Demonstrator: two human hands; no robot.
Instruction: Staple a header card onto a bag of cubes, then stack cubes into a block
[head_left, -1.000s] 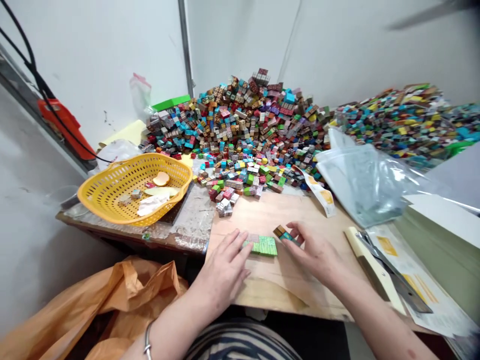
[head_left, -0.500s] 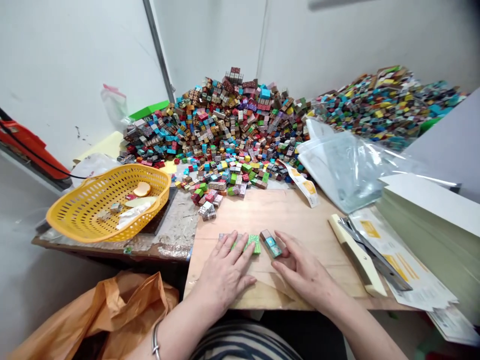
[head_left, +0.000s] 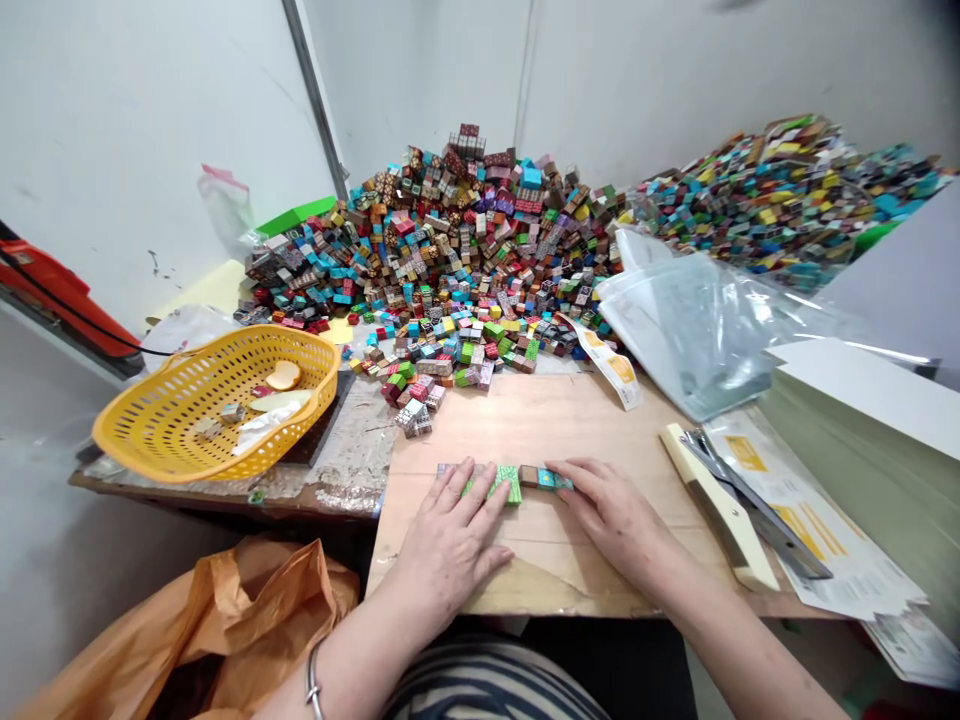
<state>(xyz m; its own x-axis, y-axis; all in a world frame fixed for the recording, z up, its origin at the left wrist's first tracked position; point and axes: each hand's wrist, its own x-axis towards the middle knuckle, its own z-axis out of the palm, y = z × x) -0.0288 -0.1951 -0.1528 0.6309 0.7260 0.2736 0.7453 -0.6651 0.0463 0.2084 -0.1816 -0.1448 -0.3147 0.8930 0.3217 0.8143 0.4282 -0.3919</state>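
My left hand (head_left: pixel 455 535) lies flat on the wooden board, fingers stretched over a row of small patterned blocks. A bright green block (head_left: pixel 513 484) shows at the row's right end, past the fingertips; most of the row is hidden. Just right of it lies a short strip of brown and blue blocks (head_left: pixel 537 477), in line with the row and a narrow gap apart. The fingers of my right hand (head_left: pixel 619 515) are closed around the strip's right end, which they partly cover.
A large heap of small coloured blocks (head_left: pixel 450 230) rises behind the wooden board (head_left: pixel 600 430). A yellow basket (head_left: pixel 142 440) stands at left. Clear plastic bags (head_left: pixel 682 340), a cream-handled blade tool (head_left: pixel 712 505) and printed packets (head_left: pixel 825 520) lie at right. An orange bag (head_left: pixel 247 620) hangs below.
My right hand has turned the brown and blue strip from a slant to lie level with the row under my left hand. My left hand has stayed in place.
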